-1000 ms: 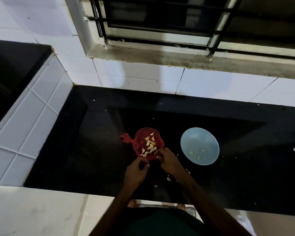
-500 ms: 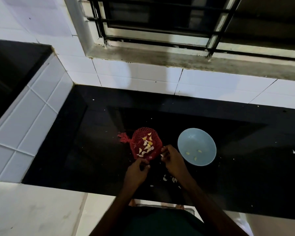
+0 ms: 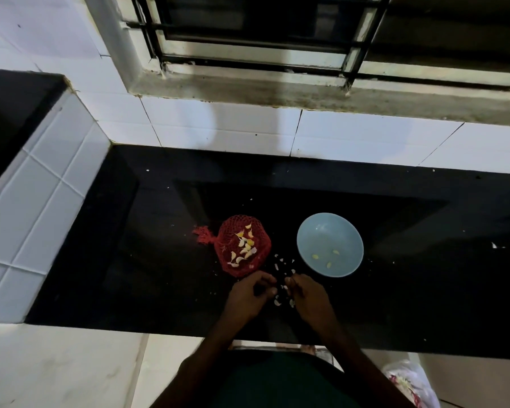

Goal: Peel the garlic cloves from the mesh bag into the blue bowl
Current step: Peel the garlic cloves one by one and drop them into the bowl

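Left hand and right hand were close together above the bench, fingers curled; whether on a clove, I couldn't tell. The mesh bag of garlic cloves lay just beside the blue bowl.

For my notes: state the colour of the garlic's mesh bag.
The mesh bag is red, clearest in the head view.

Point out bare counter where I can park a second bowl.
Widest: counter right of the blue bowl, only stray specks. Also left of the red mesh bag toward the tiled ledge, and behind both up to the wall. Crowded: peel scraps between bag, bowl, left hand and right hand.
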`<control>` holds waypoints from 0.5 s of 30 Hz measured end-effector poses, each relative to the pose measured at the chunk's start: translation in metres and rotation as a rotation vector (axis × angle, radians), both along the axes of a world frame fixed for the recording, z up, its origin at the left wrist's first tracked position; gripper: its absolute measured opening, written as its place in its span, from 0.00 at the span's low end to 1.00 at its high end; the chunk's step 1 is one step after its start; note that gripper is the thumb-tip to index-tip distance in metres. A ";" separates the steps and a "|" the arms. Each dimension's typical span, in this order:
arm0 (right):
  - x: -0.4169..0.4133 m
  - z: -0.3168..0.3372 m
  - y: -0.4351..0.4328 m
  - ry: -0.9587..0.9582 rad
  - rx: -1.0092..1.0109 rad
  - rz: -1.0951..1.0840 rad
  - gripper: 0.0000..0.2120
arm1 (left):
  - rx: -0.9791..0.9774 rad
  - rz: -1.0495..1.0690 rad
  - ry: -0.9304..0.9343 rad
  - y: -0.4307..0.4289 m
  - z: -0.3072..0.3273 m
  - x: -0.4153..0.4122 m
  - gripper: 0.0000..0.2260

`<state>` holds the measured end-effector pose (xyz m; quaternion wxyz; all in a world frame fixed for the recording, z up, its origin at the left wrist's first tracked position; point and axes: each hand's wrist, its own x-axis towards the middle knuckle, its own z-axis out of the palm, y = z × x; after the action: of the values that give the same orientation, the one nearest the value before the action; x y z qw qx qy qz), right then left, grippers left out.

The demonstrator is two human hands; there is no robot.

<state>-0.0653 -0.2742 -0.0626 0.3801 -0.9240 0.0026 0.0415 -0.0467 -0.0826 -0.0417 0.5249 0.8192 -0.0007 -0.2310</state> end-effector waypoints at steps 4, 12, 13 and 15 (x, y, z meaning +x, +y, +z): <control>0.003 0.010 0.005 0.072 0.127 -0.037 0.17 | -0.083 -0.005 -0.020 -0.013 0.004 0.001 0.07; -0.004 0.014 0.005 0.247 0.389 0.000 0.15 | -0.094 0.034 -0.106 -0.007 0.001 0.001 0.06; -0.004 0.015 0.003 0.247 0.353 0.051 0.14 | -0.084 0.026 -0.110 -0.007 0.001 0.001 0.05; -0.002 0.017 -0.001 0.240 0.272 0.144 0.13 | -0.059 -0.001 -0.102 -0.006 0.000 0.000 0.06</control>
<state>-0.0678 -0.2753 -0.0456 0.4945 -0.8503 -0.0240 0.1784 -0.0463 -0.0884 -0.0418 0.5482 0.8140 -0.0345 -0.1889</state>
